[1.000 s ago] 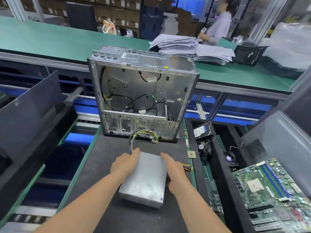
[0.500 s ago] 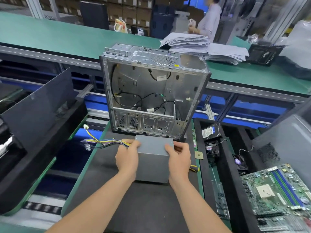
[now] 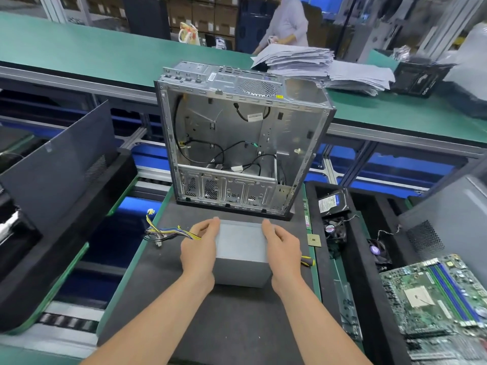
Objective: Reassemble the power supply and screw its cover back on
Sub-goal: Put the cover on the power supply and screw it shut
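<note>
A dark-matted table (image 3: pixel 210 325) carries an open, gutted computer case (image 3: pixel 237 143) standing on edge, and just in front of it the grey power supply (image 3: pixel 241 254), closed side up; whether it rests on the mat or is slightly lifted is unclear. The left hand (image 3: pixel 200 246) and right hand (image 3: pixel 282 246) clasp its two sides, fingers curled round the far top corners. Its wire bundle (image 3: pixel 168 231) trails left over the table edge. A screwdriver (image 3: pixel 307 260) lies just beside the right wrist. The step appears to be positioning the unit; next it likely needs turning to expose the cover's screw holes, then reaching for the screwdriver.
</note>
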